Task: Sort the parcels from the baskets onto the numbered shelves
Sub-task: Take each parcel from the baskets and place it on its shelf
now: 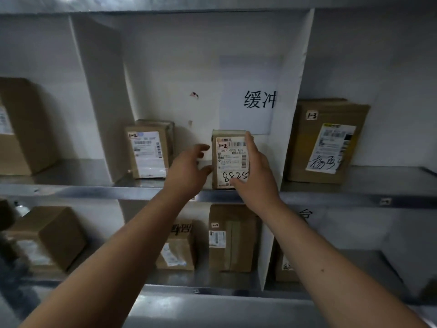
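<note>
Head view: both hands at the middle shelf bay.
Parcel (230, 159): upright near the shelf's front edge, tagged 1-2, label outward for reading.
Right hand (254, 171): fingers grasp its right side, steadying it.
Left hand (189, 169): fingers loosely curled, thumb apparently touching its left side.
Neighbour box (149, 151): left, also tagged 1-2, so the bay matches.

On the upper shelf (94, 189), the middle parcel (230, 159) stands between a left parcel (149, 151) and a right parcel (327, 140).

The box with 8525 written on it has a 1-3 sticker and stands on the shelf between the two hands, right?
Not quite. In the head view the box has a 1-2 sticker, not 1-3. It does stand on the shelf between the left hand and right hand.
</note>
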A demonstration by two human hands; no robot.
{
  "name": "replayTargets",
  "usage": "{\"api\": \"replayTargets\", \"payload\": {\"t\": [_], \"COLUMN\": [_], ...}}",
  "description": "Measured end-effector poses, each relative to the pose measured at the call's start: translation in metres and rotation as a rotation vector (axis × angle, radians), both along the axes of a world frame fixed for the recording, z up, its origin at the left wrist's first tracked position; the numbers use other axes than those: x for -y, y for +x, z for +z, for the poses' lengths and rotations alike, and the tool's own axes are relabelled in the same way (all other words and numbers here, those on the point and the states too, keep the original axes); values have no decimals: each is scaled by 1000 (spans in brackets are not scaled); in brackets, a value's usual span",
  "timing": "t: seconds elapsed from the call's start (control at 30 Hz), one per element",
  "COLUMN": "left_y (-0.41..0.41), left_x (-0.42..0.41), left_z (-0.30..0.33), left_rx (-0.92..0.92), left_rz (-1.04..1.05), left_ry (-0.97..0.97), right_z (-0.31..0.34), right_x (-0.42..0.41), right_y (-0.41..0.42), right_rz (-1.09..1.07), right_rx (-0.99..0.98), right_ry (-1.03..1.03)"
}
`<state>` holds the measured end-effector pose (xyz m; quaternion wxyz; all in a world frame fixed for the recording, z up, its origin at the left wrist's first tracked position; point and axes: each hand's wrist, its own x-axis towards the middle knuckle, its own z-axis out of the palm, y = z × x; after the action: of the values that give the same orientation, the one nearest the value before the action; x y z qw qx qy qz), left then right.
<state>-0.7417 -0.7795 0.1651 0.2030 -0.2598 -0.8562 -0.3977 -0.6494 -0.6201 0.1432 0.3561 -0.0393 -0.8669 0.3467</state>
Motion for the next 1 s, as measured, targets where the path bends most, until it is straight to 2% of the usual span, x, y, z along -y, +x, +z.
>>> {"api": "replayTargets", "payload": {"t": [0.3, 0.47, 0.63, 0.77, 0.9, 1.0], "left_y": [-45, -56, -61, -49, -19, 7], "left_x": [-15, -16, -10, 5, 31, 41], "left_z": [5, 10, 13, 10, -7, -27], "left_rx": [-13, -51, -31, -38, -128, -211], "left_rz": [-116, -144, -218, -253, -291, -357], "left_ry": [-89, -184, -184, -183, -264, -311], "right_z": [2, 6, 5, -4, -25, -43], "right_x": [9, 13, 18, 26, 50, 57], "right_y": [-35, -46, -49, -41, -8, 20], "right_rz": [-222, -247, -253, -239, -194, -220], "right_rx": [18, 25, 15, -29, -38, -1], "right_ry": [15, 5, 28, -4, -84, -23]}}
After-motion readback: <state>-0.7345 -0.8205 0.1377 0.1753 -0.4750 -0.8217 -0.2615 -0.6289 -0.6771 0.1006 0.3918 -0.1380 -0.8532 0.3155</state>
